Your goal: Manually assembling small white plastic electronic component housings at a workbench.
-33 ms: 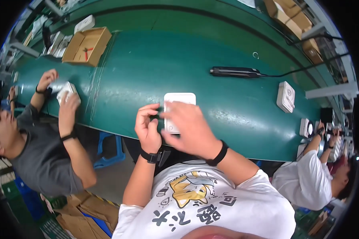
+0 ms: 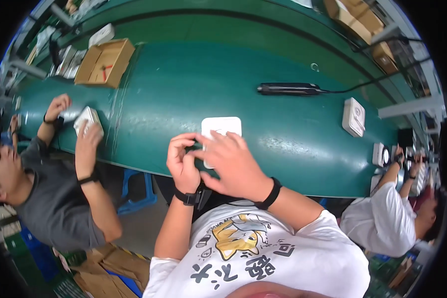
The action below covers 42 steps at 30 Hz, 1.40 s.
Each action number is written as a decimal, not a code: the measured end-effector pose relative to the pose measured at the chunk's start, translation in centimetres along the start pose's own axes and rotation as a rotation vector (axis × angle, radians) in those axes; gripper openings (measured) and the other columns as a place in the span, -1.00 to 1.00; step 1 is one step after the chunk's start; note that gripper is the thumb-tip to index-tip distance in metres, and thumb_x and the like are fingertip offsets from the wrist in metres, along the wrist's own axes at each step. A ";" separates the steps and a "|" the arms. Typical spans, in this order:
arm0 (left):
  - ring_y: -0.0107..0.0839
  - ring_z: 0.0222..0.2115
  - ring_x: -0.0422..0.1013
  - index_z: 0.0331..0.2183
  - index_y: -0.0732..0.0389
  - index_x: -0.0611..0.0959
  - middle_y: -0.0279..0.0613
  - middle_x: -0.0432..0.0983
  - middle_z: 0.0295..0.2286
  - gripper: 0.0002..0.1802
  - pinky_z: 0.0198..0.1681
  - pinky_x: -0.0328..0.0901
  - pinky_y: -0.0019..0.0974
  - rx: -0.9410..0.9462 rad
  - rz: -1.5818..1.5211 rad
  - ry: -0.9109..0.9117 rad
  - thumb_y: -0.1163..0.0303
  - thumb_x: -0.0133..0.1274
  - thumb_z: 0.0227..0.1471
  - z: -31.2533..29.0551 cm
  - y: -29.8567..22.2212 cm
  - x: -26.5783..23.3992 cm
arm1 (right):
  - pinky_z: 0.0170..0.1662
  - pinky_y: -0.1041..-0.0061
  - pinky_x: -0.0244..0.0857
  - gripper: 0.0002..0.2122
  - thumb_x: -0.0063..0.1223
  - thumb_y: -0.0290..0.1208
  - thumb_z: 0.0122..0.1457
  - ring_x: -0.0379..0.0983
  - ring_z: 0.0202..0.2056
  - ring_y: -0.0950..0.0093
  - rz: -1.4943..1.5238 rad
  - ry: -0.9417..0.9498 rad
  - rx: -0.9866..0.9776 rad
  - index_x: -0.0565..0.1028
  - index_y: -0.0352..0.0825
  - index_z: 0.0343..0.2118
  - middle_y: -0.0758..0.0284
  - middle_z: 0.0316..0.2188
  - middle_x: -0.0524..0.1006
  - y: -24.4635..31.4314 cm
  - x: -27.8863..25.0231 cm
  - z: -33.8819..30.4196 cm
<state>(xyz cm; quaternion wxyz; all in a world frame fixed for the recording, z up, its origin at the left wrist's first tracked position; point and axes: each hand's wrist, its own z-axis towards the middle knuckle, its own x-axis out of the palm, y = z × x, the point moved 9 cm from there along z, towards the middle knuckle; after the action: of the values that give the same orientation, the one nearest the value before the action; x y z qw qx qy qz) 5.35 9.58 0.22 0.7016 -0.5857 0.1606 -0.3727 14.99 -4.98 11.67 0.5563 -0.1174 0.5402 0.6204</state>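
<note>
A white box-shaped device with rounded corners (image 2: 222,122) lies flat on the green table in front of me. My right hand (image 2: 236,164) is over it with fingers spread, hiding most of its face. Just left of the device, my left hand (image 2: 183,161) is raised with its fingers curled in toward the thumb. Whatever those fingers may hold is too small or hidden to make out. The right fingertips come close to the left ones; whether they touch is unclear.
A black electric screwdriver (image 2: 289,89) with a cable lies beyond, to the right. Another white device (image 2: 353,117) stands farther right. Back left is a cardboard tray (image 2: 119,62) holding red-handled pliers (image 2: 105,71). A co-worker (image 2: 49,198) handles a white device at left; another person (image 2: 382,216) works at right.
My right hand's fingers are spread wider and have shifted a little toward my left hand. The left hand keeps its curled pose. The whole view has shifted slightly.
</note>
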 end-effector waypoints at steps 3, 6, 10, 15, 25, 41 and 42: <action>-0.23 0.16 0.57 -0.06 0.31 0.61 0.05 0.62 0.11 -0.64 0.34 0.42 -0.13 0.021 0.079 -0.001 0.86 -0.05 0.21 0.0 -0.8 0.6 | 0.50 -0.13 0.28 -0.73 0.52 -0.24 0.24 0.50 0.44 0.10 -0.106 0.096 -0.094 0.74 -0.17 -0.05 0.26 0.35 0.65 -0.6 1.1 -1.7; -0.25 0.10 0.59 -0.09 0.31 0.62 0.02 0.63 0.05 -0.67 0.30 0.44 -0.14 0.032 0.125 -0.017 0.86 -0.03 0.20 -0.1 -1.2 1.2 | 0.54 -0.17 0.25 -0.74 0.49 -0.19 0.27 0.46 0.49 0.11 -0.082 0.126 -0.076 0.76 -0.15 -0.05 0.29 0.40 0.63 -2.6 -0.2 -2.5; -0.23 0.04 0.61 -0.15 0.32 0.64 0.03 0.66 -0.03 -0.71 0.24 0.47 -0.14 0.032 0.129 -0.030 0.85 0.02 0.18 0.0 -1.0 1.0 | 0.50 -0.17 0.26 -0.81 0.46 -0.33 0.21 0.53 0.42 0.14 -0.285 0.080 0.116 0.77 -0.14 -0.12 0.26 0.33 0.68 -8.1 -6.0 -3.7; -0.26 -0.03 0.62 -0.17 0.32 0.64 0.02 0.68 -0.06 -0.73 0.17 0.47 -0.21 0.074 0.151 0.049 0.86 0.03 0.21 -0.2 -1.0 1.2 | 0.26 -0.01 0.51 -0.82 0.43 -0.46 0.18 0.70 0.14 0.07 -0.402 -0.143 0.312 0.75 -0.25 -0.16 0.17 0.06 0.78 -11.9 -12.8 -4.9; 0.23 0.32 0.37 0.20 0.19 0.63 0.14 0.52 0.27 -0.34 0.45 0.23 0.21 0.230 0.942 -0.145 0.47 0.46 0.07 3.9 -7.1 1.1 | 0.05 0.27 0.42 -0.88 0.44 -0.43 0.19 0.61 -0.20 0.31 0.209 0.192 0.082 0.74 -0.19 -0.21 0.37 -0.21 0.72 -7.3 2.0 -0.8; 0.17 0.45 0.35 0.52 0.26 0.39 0.22 0.38 0.44 0.04 0.49 0.26 0.15 0.067 0.875 -0.048 0.38 0.53 0.14 4.3 -5.2 -5.1 | 0.18 0.19 0.46 -0.65 0.44 -0.29 0.35 0.59 0.00 0.26 0.182 -0.216 0.056 0.65 -0.26 0.13 0.22 0.12 0.63 -5.0 0.6 2.5; 0.14 0.43 0.39 0.52 0.27 0.39 0.21 0.43 0.41 -0.03 0.49 0.27 0.12 0.023 0.771 -0.143 0.41 0.48 0.20 3.9 -4.5 -6.3 | 0.17 0.18 0.46 -0.66 0.45 -0.29 0.34 0.59 0.02 0.24 0.103 -0.180 -0.001 0.67 -0.26 0.11 0.23 0.09 0.63 -4.2 0.8 3.1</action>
<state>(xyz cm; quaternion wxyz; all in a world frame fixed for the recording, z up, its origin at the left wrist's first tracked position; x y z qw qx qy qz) 2.19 16.59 4.13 0.8061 -0.4989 0.3156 -0.0418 19.55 -2.91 10.01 0.5699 -0.0336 0.4929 0.6566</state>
